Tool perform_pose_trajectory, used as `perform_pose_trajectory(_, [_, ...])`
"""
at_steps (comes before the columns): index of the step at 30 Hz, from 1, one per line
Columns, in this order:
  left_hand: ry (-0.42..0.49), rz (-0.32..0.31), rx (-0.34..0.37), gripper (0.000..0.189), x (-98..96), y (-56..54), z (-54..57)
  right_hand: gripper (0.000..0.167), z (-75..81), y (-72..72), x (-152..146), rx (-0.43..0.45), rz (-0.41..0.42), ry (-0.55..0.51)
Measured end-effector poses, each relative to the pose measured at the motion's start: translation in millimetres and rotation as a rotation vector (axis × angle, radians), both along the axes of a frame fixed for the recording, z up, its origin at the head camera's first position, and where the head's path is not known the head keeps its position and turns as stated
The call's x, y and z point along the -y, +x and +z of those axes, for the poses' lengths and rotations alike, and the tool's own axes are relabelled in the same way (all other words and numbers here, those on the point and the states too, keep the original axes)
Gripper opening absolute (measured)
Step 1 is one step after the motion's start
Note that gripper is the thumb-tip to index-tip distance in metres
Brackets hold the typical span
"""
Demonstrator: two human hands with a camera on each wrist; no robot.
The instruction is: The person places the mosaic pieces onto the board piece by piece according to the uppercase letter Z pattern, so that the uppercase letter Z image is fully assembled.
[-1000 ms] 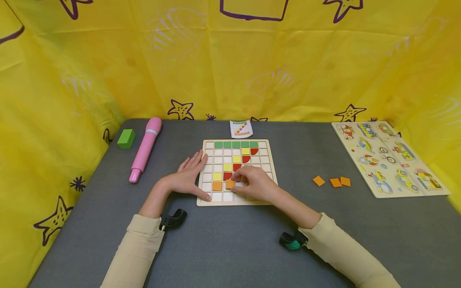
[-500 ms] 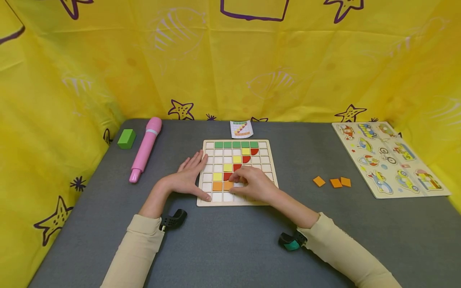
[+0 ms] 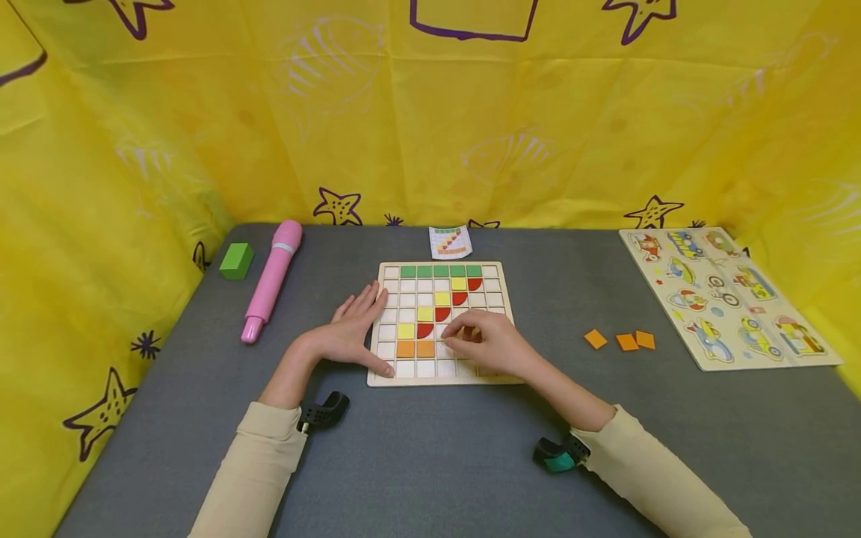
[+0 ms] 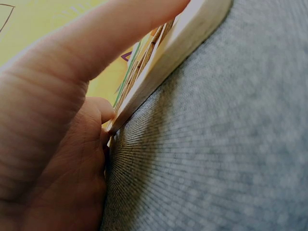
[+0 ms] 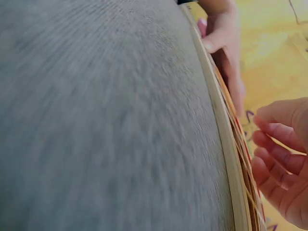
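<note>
A wooden grid board [image 3: 425, 368] lies in the middle of the table. My left hand [image 3: 348, 335] rests along its left side, fingers and thumb spread at the edge. In the left wrist view the thumb [image 4: 120, 36] reaches over the board's rim [image 4: 163, 67]. Two orange square tiles [image 3: 425, 349] sit side by side in a lower row. Just right of them my right hand [image 3: 487, 344] hovers over the board, fingers loosely bent and nothing between them. Above run a diagonal of yellow tiles [image 3: 425, 314] and red quarter-round tiles [image 3: 442, 314], topped by a green row [image 3: 441, 270].
Three loose orange tiles [image 3: 627, 341] lie to the right. Beyond them is a picture puzzle board [image 3: 733, 306]. A small pattern card [image 3: 451, 242] lies behind the grid. At left are a pink toy microphone [image 3: 270, 280] and a green block [image 3: 236, 261].
My right hand has set the second orange tile into its cell beside the first, let go, and drawn back to the right. The left hand has stayed still.
</note>
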State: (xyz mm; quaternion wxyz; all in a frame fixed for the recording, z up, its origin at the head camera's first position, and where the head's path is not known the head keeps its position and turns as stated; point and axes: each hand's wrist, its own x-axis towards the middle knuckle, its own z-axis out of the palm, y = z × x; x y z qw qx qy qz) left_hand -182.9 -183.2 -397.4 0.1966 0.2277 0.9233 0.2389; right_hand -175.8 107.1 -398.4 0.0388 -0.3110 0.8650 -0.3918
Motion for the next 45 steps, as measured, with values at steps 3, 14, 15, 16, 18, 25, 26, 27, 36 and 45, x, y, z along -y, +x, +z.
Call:
perform_pose_trajectory(3, [-0.003,0.000,-0.002,0.137,0.6,-0.4,-1.3,0.005,1.5,0.5,-13.5,0.061,-0.051,-0.022])
perform_pose_trajectory(14, [-0.012,-0.006,-0.007,0.136,1.6,-1.4,-3.3,0.009,3.9,4.9,-65.4,0.086,-0.161,-0.004])
perform_pose_trajectory(15, [-0.010,-0.006,-0.007,0.136,1.3,-1.4,-3.2,0.009,3.0,5.2,-70.5,0.078,-0.166,0.002])
perform_pose_trajectory(16, [-0.010,-0.006,-0.008,0.136,1.3,-1.4,-3.1,0.010,2.3,5.6,-75.3,0.072,-0.173,0.010])
perform_pose_trajectory(18, [-0.011,-0.005,-0.010,0.136,1.3,-1.3,-2.9,0.010,-0.2,6.3,-86.4,0.042,-0.187,0.029])
perform_pose_trajectory(25, [-0.011,-0.001,-0.003,0.136,0.6,-0.8,-1.4,0.013,-0.9,10.9,-128.8,-0.093,-0.253,0.107])
perform_pose_trajectory(26, [-0.011,-0.002,-0.003,0.136,0.7,-0.7,-1.2,0.014,-0.5,11.5,-134.5,-0.114,-0.260,0.119])
perform_pose_trajectory(27, [-0.010,-0.003,-0.003,0.136,0.7,-0.6,-1.1,0.016,0.1,12.2,-139.9,-0.137,-0.265,0.133])
perform_pose_trajectory(36, [-0.008,-0.004,-0.007,0.137,1.6,-0.5,-2.0,0.035,5.8,17.4,-172.2,-0.223,-0.282,0.233])
perform_pose_trajectory(45, [-0.010,0.001,-0.004,0.137,1.9,-1.5,-4.4,0.033,5.2,18.5,-174.2,-0.185,-0.263,0.216])
